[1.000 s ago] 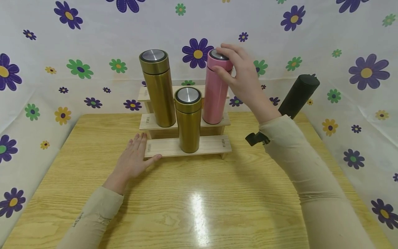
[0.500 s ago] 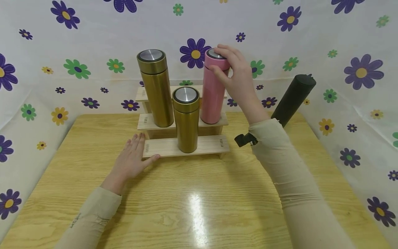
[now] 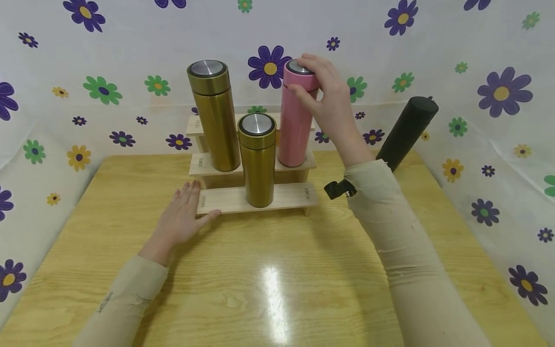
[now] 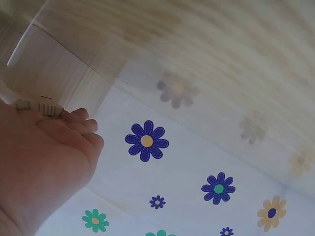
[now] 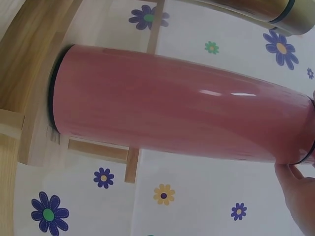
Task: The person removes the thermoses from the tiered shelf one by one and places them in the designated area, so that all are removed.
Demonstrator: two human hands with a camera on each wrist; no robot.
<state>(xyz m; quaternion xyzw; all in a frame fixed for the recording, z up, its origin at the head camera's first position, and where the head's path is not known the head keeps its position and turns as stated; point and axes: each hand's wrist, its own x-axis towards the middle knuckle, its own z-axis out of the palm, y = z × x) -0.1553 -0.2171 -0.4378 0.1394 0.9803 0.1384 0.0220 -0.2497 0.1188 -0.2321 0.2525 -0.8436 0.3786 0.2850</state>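
My right hand (image 3: 331, 96) grips a pink thermos (image 3: 294, 125) round its lid, thumb in front and fingers over the top. The thermos stands upright on the middle step of a tiered wooden stand (image 3: 225, 200); its base shows against the step in the right wrist view. My left hand (image 3: 178, 219) lies flat at the stand's left end, the thumb along the front edge of the lowest step. A tall gold thermos (image 3: 217, 125) stands on the middle step at left. A shorter gold thermos (image 3: 257, 168) stands on the lowest step, near its middle.
A black cylinder (image 3: 407, 130) rises behind my right wrist, its lower end hidden. A small black piece (image 3: 338, 189) juts from the right cuff. Below everything spreads the wooden tabletop (image 3: 225, 289). Flower-printed cloth (image 3: 451, 53) encloses the back and sides.
The head view has shifted slightly. My right forearm has swung a little to the left while the hand keeps its grip on the pink thermos. The left hand stays at the stand.
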